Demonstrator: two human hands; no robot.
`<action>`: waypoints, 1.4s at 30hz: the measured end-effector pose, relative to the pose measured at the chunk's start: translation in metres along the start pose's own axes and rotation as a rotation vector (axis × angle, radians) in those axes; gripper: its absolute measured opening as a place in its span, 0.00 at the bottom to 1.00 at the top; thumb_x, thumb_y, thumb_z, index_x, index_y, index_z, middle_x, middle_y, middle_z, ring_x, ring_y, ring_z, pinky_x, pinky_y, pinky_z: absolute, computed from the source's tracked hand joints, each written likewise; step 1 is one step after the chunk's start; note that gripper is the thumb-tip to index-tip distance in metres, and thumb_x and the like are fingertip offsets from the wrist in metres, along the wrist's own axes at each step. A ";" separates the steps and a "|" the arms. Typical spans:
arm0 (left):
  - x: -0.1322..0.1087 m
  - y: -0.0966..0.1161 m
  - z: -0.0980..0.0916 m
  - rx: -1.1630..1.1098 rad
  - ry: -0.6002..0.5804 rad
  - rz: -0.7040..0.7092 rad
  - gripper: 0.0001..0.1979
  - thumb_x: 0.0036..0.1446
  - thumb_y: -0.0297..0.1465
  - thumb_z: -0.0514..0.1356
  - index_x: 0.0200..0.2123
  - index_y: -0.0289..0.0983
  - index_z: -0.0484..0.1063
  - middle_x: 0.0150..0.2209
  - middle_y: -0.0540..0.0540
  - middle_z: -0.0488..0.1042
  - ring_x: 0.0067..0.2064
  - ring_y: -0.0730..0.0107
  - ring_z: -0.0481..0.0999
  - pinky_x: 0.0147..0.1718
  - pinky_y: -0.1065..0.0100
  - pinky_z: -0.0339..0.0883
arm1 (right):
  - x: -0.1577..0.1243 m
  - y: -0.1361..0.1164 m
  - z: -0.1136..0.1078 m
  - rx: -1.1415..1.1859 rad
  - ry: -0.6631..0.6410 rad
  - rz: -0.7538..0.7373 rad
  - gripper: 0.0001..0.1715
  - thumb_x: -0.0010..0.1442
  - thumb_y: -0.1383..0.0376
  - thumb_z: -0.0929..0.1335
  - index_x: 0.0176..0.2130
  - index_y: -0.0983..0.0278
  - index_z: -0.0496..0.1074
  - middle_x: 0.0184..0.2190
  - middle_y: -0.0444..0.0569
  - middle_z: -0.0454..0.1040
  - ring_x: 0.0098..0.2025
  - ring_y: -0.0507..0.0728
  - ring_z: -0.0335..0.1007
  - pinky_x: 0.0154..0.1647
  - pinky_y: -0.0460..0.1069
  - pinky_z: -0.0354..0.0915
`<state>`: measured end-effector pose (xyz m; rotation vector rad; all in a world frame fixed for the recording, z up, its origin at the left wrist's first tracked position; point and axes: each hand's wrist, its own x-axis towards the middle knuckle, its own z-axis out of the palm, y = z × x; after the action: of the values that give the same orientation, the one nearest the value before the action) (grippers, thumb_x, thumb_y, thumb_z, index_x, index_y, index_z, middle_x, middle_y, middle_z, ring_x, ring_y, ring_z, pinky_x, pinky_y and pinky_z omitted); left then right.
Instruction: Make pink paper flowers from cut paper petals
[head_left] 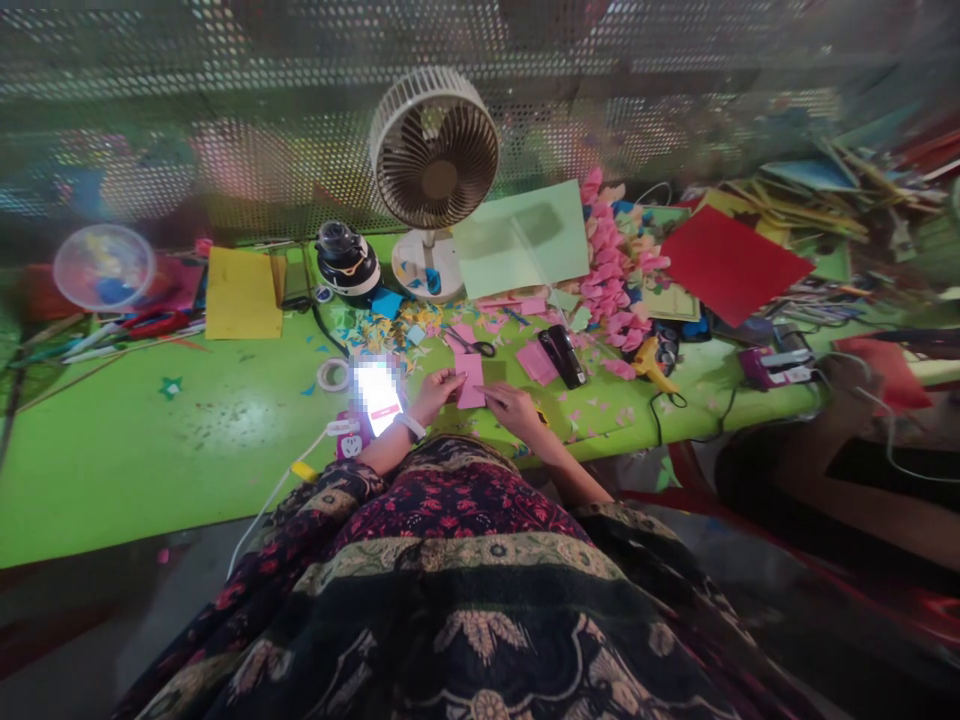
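Looking down at a bright green counter (187,480), we find our two bare hands meeting over a small piece of pink paper (470,380), close to the edge nearest our body. Our left hand (431,392) has its fingers pinched on the paper's left side; our right hand (517,412) has its fingers drawn together on the right side, so both hold the one piece.

Just beyond the paper lies a pair of dark scissors (471,345). To the right we have a few pink sheets (534,362), with a black stapler (562,356) beside them, and then a yellow glue gun (651,368). Near our left wrist a phone (379,395) glows (its screen is blurred, so we cannot read it), next to a roll of tape (321,376).

Farther back, colourful paper scraps (367,335) spread before a round white fan (439,150) and a black-and-white container (349,262). Beside the fan we see a pale green sheet (487,260), a heap of pink paper cutouts (604,270) and a red sheet (735,262). Far left are a yellow sheet (241,300) and a clear tub (105,265). At the right edge, another person's arm (855,480) shows.
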<state>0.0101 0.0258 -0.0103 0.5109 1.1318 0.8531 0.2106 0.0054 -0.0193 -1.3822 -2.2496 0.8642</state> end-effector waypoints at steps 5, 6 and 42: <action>0.001 -0.018 0.001 0.067 -0.012 -0.056 0.28 0.35 0.49 0.77 0.28 0.35 0.72 0.23 0.52 0.72 0.26 0.74 0.70 0.29 0.69 0.63 | -0.017 0.016 0.000 -0.113 0.065 0.052 0.21 0.71 0.64 0.61 0.55 0.60 0.79 0.44 0.55 0.82 0.46 0.59 0.78 0.51 0.53 0.73; 0.002 -0.021 0.002 0.080 -0.014 -0.051 0.28 0.35 0.50 0.77 0.28 0.35 0.72 0.23 0.52 0.73 0.26 0.74 0.69 0.29 0.69 0.62 | -0.020 0.022 -0.002 -0.133 0.070 0.042 0.21 0.71 0.64 0.61 0.54 0.60 0.80 0.44 0.55 0.82 0.46 0.59 0.78 0.52 0.54 0.74; 0.020 -0.064 0.019 0.209 0.054 0.156 0.18 0.52 0.46 0.69 0.29 0.38 0.73 0.25 0.51 0.74 0.28 0.71 0.68 0.30 0.69 0.59 | -0.062 0.094 -0.020 0.131 0.081 -0.044 0.24 0.67 0.54 0.64 0.57 0.59 0.75 0.57 0.60 0.76 0.60 0.68 0.73 0.61 0.68 0.69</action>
<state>0.0521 0.0052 -0.0623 0.7603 1.2502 0.8916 0.3138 -0.0127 -0.0666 -1.2818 -2.1154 0.9068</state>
